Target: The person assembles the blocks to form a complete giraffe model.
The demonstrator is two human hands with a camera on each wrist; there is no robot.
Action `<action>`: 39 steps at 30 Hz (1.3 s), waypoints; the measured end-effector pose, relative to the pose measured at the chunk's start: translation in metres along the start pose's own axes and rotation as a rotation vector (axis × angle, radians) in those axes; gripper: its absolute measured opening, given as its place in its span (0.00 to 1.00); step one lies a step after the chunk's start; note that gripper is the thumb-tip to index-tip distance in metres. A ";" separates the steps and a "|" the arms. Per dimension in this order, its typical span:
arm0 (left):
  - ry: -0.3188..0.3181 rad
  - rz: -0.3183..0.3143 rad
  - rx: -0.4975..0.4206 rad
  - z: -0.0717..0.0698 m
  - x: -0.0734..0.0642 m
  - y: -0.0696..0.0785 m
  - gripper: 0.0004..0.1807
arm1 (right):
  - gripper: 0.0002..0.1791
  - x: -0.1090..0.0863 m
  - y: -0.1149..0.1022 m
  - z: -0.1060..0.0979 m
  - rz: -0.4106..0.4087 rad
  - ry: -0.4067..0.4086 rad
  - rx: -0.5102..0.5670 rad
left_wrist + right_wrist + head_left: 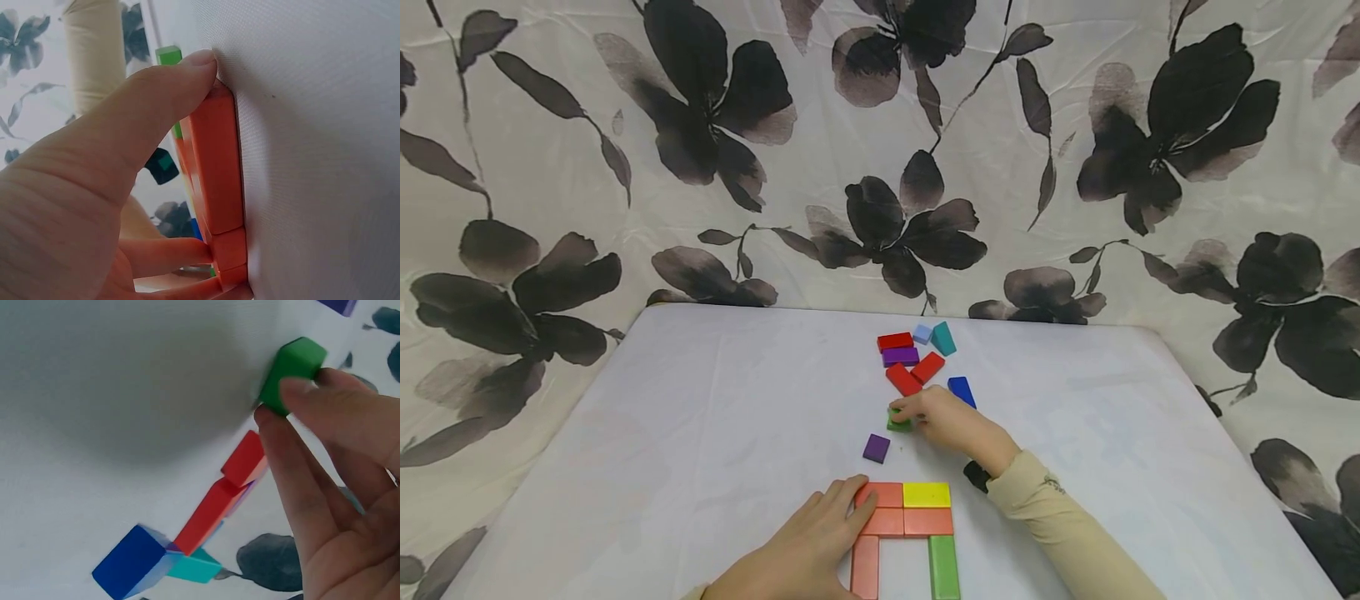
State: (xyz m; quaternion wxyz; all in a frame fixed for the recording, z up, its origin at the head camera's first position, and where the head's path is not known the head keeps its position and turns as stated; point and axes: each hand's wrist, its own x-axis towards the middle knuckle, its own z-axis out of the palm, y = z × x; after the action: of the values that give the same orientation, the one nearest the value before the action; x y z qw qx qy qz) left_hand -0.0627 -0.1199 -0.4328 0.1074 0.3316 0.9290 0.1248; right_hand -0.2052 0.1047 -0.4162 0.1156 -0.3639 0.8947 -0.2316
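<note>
My right hand pinches a small green block between thumb and fingers, just over the white tabletop. My left hand rests along the left side of a flat block arrangement, its fingers on the upper-left salmon block. In the left wrist view, the thumb touches the near end of a salmon upright block. A yellow block lies at the top right of the arrangement, above two salmon blocks side by side. A long green block forms the right leg. A purple block lies between the hands.
Beyond my right hand lie red blocks, a purple bar, a light blue block, a teal triangular block and a dark blue block. A black object shows by the right wrist. Floral cloth hangs behind the table.
</note>
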 end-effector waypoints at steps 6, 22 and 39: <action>-0.011 -0.004 -0.009 0.000 0.001 0.001 0.67 | 0.11 -0.003 -0.001 0.001 -0.011 0.045 -0.067; 0.010 -0.008 -0.008 -0.001 0.000 0.001 0.65 | 0.07 -0.011 0.007 -0.004 0.047 0.060 -0.187; 0.044 0.009 0.004 0.001 0.000 0.003 0.64 | 0.16 -0.083 -0.020 -0.034 0.007 0.175 -0.133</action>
State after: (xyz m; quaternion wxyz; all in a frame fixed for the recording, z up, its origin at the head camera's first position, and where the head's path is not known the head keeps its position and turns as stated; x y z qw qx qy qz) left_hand -0.0606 -0.1178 -0.4326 0.0857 0.3333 0.9298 0.1309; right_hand -0.1474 0.1622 -0.3734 0.0135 -0.3461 0.9161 -0.2022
